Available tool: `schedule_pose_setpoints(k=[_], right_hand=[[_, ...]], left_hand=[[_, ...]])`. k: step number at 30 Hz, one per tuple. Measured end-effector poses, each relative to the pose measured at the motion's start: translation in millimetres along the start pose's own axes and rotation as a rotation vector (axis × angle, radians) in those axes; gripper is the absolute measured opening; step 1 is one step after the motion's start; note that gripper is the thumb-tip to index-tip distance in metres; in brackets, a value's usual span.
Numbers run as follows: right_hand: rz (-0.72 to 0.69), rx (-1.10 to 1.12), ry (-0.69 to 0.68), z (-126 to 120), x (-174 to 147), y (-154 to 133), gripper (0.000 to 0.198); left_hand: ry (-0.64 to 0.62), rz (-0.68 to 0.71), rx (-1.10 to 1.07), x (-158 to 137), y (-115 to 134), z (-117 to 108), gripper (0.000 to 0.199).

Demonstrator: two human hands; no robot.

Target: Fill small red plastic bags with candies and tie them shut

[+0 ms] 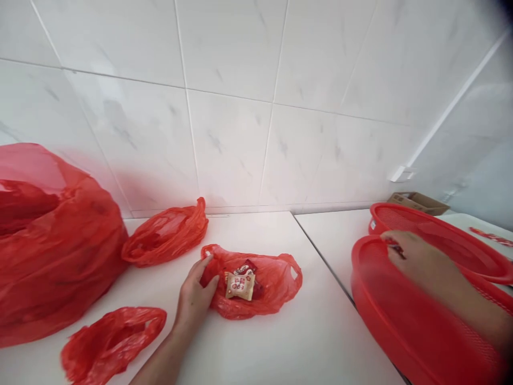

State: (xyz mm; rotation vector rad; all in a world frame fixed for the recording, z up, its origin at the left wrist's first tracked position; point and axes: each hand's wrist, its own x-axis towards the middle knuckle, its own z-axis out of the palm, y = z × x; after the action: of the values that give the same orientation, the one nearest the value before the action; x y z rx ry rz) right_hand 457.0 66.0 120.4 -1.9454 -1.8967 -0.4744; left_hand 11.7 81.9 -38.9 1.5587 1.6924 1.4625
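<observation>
A red plastic bag (276, 272) lies spread on the white table, its mouth facing up. Inside it sit a beige wrapped snack packet (239, 286) and a dark red packet (245, 267), partly overlapping. My left hand (196, 291) grips the bag's left edge, thumb on the inner side. Over the near red basket (363, 251) on the right, my right hand (406, 254) is closed around a small red packet (395, 247), mostly covered by the fingers and blurred.
A large red bag (64, 256) bulges at the left. Smaller red bags stand behind (168, 232) and in front (116, 342). Beyond the near basket are another red basket (372, 214), a cardboard box (419, 203) and red packets (491, 235). A tiled wall (228, 144) bounds the table.
</observation>
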Motion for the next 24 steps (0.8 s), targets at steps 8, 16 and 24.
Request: schedule_pose_setpoints(k=[8, 16, 24], right_hand=[[-0.717, 0.492, -0.187, -27.1, 5.7, -177.6, 0.024], [-0.741, 0.256, -0.432, 42.7, 3.1, -227.5, 0.047], [-0.023, 0.154, -0.505, 55.8, -27.4, -180.1, 0.023]], left_hand=[[0.012, 0.070, -0.025, -7.6, 12.4, -4.0, 0.045], [0.018, 0.117, -0.053, -6.6, 18.3, -8.8, 0.043], [0.041, 0.146, -0.005, -6.6, 17.0, -6.1, 0.043]])
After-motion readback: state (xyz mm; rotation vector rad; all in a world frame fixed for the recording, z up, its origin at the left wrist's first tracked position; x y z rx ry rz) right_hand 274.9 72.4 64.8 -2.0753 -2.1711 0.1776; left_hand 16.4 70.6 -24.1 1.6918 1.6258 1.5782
